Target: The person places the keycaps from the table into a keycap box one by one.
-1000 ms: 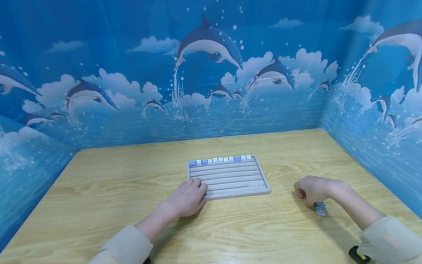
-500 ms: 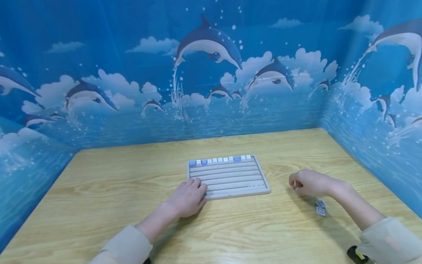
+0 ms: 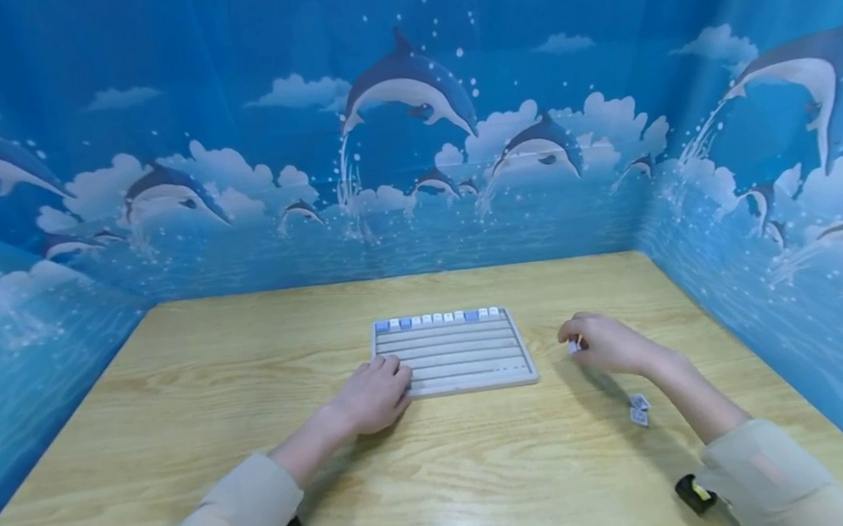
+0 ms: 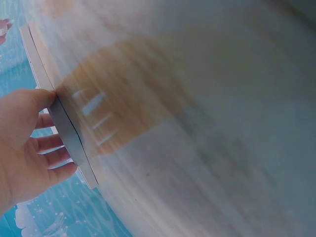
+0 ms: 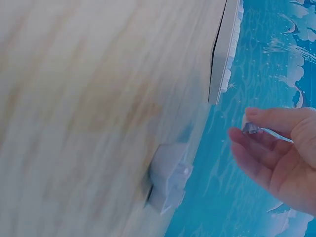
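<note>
A pale grey keycap tray [image 3: 467, 357] with ridged rows lies mid-table. White and blue keycaps [image 3: 437, 318] line its far row. My left hand [image 3: 375, 396] holds the tray's near left corner; in the left wrist view its thumb and fingers lie against the tray's side [image 4: 71, 136]. Right of the tray and above the table, my right hand [image 3: 613, 345] pinches a small white keycap [image 5: 251, 127] between thumb and fingers. Two loose keycaps [image 3: 639, 417] lie on the wood, nearer to me than the right hand.
The wooden table [image 3: 285, 333] meets a blue dolphin-print curtain [image 3: 277, 242] at the back and sides. A black strap with a yellow mark [image 3: 693, 494] shows at the right sleeve.
My right hand has risen from beside the loose keycaps and moved forward and left towards the tray, with a keycap in its fingers. The left hand has stayed on the tray.
</note>
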Action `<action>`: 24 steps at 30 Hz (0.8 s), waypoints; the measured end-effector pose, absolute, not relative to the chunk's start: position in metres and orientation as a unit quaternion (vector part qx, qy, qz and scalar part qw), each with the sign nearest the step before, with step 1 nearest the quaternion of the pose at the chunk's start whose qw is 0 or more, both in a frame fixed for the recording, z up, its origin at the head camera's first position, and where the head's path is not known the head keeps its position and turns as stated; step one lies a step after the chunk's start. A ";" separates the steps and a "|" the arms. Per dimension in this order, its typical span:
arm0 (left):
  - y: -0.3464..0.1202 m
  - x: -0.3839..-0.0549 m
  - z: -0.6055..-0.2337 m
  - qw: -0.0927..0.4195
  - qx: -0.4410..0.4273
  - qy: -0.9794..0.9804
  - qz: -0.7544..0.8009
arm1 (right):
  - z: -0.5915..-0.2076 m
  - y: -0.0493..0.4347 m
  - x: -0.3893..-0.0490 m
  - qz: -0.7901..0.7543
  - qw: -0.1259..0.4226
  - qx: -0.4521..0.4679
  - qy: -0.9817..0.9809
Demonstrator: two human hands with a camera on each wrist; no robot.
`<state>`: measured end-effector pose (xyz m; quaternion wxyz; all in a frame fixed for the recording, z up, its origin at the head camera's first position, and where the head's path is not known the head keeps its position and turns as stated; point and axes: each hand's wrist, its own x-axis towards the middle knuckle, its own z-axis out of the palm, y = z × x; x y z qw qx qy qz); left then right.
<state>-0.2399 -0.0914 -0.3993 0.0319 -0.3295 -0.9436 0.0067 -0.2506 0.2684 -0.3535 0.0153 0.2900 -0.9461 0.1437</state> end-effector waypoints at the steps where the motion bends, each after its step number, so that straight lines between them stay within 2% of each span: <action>1: -0.091 -0.240 -0.399 0.032 -0.329 -0.944 0.008 | -0.353 0.267 -0.252 0.144 0.023 0.289 -0.946; 13: -0.092 -0.240 -0.398 0.038 -0.329 -0.943 0.010 | -0.350 0.251 -0.261 0.192 0.129 0.288 -0.929; 24: -0.092 -0.240 -0.399 0.039 -0.333 -0.942 0.011 | -0.349 0.239 -0.264 0.202 0.146 0.288 -0.925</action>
